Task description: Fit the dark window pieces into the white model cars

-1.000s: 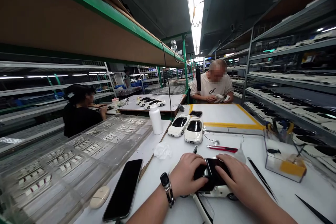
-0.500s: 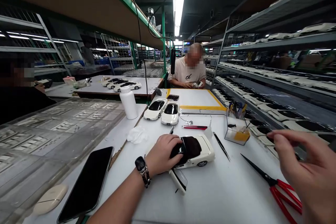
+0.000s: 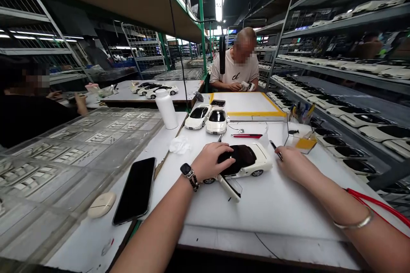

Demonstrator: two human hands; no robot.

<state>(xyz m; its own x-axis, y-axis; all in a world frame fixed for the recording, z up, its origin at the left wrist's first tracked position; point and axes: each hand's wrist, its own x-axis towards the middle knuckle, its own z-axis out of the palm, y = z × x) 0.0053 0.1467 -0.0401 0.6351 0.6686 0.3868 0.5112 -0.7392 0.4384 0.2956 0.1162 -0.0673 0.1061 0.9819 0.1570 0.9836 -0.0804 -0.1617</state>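
Note:
A white model car (image 3: 261, 158) with a dark top lies on the white work surface, its near door (image 3: 231, 188) swung out toward me. My left hand (image 3: 213, 163) is curled over the front part of the car and holds it down. Right of the car, my right hand (image 3: 294, 164) has its fingers closed on the end of black tweezers (image 3: 273, 146), which still lie at the table. A red pen-like knife (image 3: 246, 136) lies behind the car. Beneath my right forearm, red scissor handles (image 3: 378, 204) show in part; the blades are hidden.
Two finished-looking white model cars (image 3: 216, 120) stand behind, near a white bottle (image 3: 167, 110) and crumpled tissue (image 3: 180, 145). A clear tool holder (image 3: 299, 136) is at right. A phone (image 3: 136, 190) and parts trays (image 3: 80, 170) lie left. Opposite, a person (image 3: 235, 66) works.
My right hand has come from the raised right side down to the tweezers and closed on them. My left hand stays on the car. The view has shifted.

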